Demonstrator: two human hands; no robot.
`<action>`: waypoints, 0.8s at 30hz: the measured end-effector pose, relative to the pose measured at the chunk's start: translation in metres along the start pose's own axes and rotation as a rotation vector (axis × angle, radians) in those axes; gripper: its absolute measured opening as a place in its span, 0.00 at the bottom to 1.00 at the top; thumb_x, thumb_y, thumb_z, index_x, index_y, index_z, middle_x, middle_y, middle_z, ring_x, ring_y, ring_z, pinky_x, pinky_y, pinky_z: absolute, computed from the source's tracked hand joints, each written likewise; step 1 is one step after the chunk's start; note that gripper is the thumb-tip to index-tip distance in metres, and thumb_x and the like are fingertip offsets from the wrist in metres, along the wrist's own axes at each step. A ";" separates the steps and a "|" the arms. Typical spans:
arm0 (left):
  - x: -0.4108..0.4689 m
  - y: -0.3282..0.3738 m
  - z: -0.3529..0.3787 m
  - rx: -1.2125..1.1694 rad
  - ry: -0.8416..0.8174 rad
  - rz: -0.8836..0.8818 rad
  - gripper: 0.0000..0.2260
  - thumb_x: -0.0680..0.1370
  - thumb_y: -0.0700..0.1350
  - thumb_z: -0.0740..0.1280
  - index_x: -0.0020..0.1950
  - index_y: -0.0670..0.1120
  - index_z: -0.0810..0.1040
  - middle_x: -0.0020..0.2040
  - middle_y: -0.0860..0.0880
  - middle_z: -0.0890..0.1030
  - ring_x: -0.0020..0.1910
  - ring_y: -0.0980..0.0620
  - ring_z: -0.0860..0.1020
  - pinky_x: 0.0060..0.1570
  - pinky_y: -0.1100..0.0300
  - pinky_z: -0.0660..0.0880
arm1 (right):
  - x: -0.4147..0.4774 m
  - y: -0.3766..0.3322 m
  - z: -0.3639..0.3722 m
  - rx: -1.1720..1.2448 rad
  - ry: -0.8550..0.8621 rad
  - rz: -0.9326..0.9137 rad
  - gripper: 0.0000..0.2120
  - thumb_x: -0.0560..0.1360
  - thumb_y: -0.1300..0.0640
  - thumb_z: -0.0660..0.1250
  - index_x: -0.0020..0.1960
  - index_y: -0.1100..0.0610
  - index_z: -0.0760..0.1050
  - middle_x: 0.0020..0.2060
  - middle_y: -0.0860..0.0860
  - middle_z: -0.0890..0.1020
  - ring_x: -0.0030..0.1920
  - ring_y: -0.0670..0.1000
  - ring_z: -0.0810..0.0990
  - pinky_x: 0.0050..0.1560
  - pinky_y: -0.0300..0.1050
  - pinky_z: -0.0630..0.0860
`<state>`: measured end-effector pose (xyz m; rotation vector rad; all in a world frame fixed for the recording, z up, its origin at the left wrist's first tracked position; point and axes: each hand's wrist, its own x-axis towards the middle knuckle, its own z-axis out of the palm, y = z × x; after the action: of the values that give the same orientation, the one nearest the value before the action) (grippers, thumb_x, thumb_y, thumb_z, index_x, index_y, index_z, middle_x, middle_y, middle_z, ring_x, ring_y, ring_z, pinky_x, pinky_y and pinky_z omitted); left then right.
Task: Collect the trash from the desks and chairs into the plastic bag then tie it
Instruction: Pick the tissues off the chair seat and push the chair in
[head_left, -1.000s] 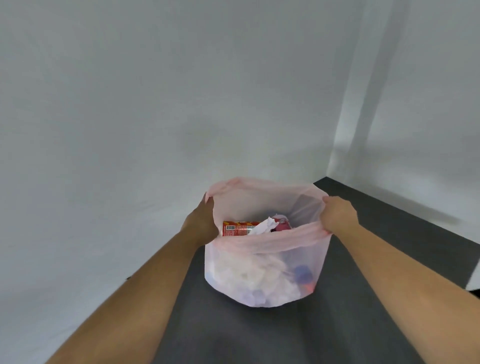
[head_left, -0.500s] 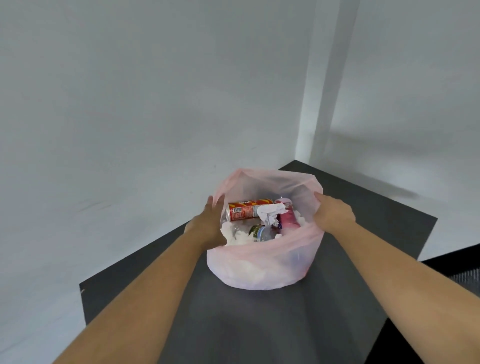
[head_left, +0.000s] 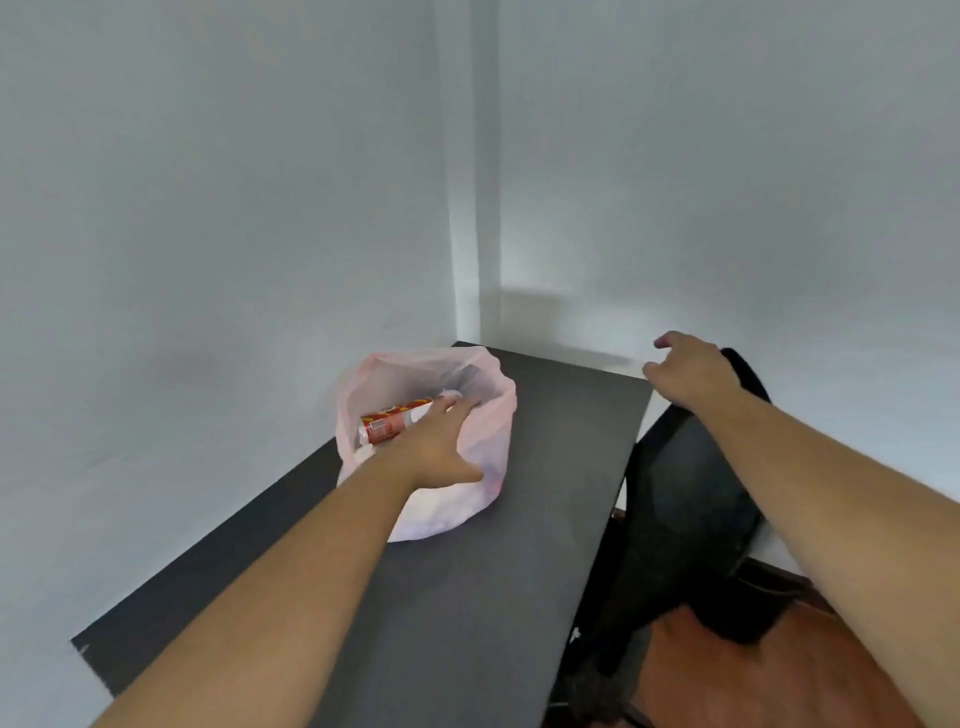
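Note:
A thin pink plastic bag (head_left: 480, 499) stands open on the dark desk (head_left: 467, 613) near the far corner. A red snack can (head_left: 393, 421) lies inside it among other trash. My left hand (head_left: 436, 447) reaches over the bag's front rim, fingers spread over the mouth and thumb against the front wall; whether it grips the plastic is unclear. My right hand (head_left: 688, 371) hovers off to the right above the top of a black chair's back (head_left: 685, 499), fingers loosely apart and holding nothing.
Grey-white walls (head_left: 208, 208) meet in a corner right behind the desk. The black chair stands close against the desk's right edge, over a reddish-brown floor (head_left: 727, 670). The desk's near-left corner (head_left: 83, 647) has a chipped edge.
My right hand let go of the bag's rim and swung right over the chair. My left hand shifted from the left rim to the front of the mouth. The view pulled back and right.

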<state>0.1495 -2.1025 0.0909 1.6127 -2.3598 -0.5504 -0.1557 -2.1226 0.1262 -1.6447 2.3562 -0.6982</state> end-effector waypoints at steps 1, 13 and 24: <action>-0.005 0.021 0.016 -0.007 -0.039 0.062 0.41 0.68 0.51 0.72 0.76 0.56 0.55 0.75 0.51 0.59 0.70 0.49 0.66 0.69 0.53 0.66 | -0.016 0.020 -0.008 -0.006 0.007 0.042 0.25 0.75 0.54 0.62 0.71 0.54 0.66 0.62 0.57 0.77 0.62 0.59 0.74 0.58 0.48 0.74; -0.025 0.173 0.180 -0.038 -0.213 0.229 0.32 0.78 0.49 0.63 0.78 0.53 0.53 0.60 0.41 0.78 0.57 0.42 0.77 0.58 0.53 0.75 | -0.099 0.129 0.023 0.821 -0.040 0.466 0.11 0.70 0.63 0.65 0.52 0.55 0.73 0.49 0.59 0.82 0.47 0.59 0.83 0.38 0.53 0.83; -0.042 0.237 0.215 -0.097 -0.282 0.215 0.33 0.74 0.42 0.64 0.77 0.54 0.57 0.50 0.44 0.82 0.46 0.46 0.81 0.50 0.52 0.79 | -0.124 0.194 -0.012 0.858 -0.033 0.394 0.10 0.74 0.65 0.61 0.55 0.57 0.70 0.49 0.56 0.80 0.49 0.57 0.81 0.37 0.50 0.82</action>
<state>-0.1193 -1.9491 -0.0010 1.2913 -2.6160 -0.8798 -0.2768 -1.9516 0.0308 -0.7914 1.8307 -1.3125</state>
